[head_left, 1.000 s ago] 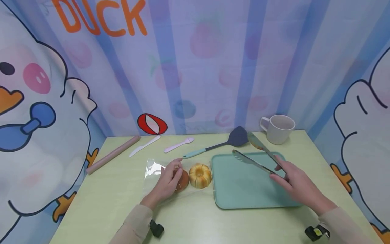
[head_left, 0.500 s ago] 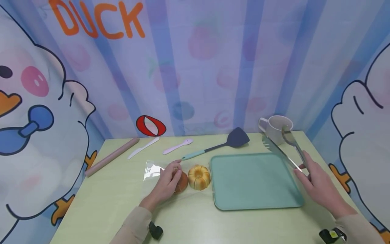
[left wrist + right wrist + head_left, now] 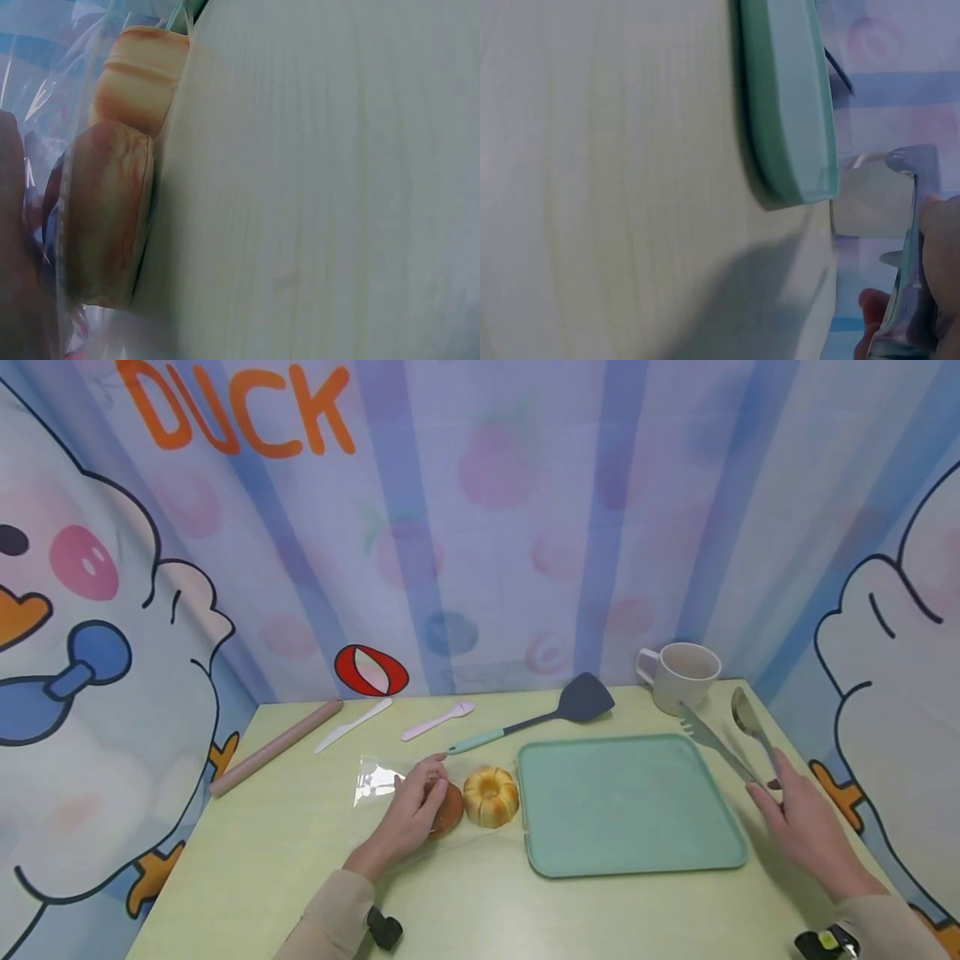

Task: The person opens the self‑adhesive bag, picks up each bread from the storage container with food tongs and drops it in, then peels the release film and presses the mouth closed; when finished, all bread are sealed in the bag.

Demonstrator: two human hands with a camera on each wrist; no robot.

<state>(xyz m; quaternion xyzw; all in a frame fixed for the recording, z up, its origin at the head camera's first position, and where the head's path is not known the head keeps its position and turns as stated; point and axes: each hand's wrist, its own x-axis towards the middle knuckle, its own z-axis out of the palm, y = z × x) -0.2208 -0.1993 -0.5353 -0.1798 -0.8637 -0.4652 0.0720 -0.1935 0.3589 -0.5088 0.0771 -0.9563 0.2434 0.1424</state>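
My left hand (image 3: 408, 806) rests on a clear plastic bag (image 3: 378, 781), its fingers and thumb lying loosely over a brown bun (image 3: 447, 810). Just right of the bun is a golden, pumpkin-shaped bread roll (image 3: 491, 797). Both pieces show side by side through the film in the left wrist view, the bun (image 3: 109, 217) nearer. Past the tray's right end, my right hand (image 3: 810, 827) grips a pair of metal tongs (image 3: 720, 747) by the handle. The tongs' two arms are spread with nothing between them. In the right wrist view, the tongs (image 3: 911, 285) point toward the mug.
A green tray (image 3: 630, 806) lies right of the bread. Along the back are a rolling pin (image 3: 277, 748), a white knife (image 3: 352, 725), a pale pink utensil (image 3: 438, 721), a spatula (image 3: 536, 718) and a mug (image 3: 681, 677). A printed curtain (image 3: 495, 527) hangs behind.
My right hand has carried the spread tongs from above the tray rightward past its right end, below the mug. The left hand stays at the bun.
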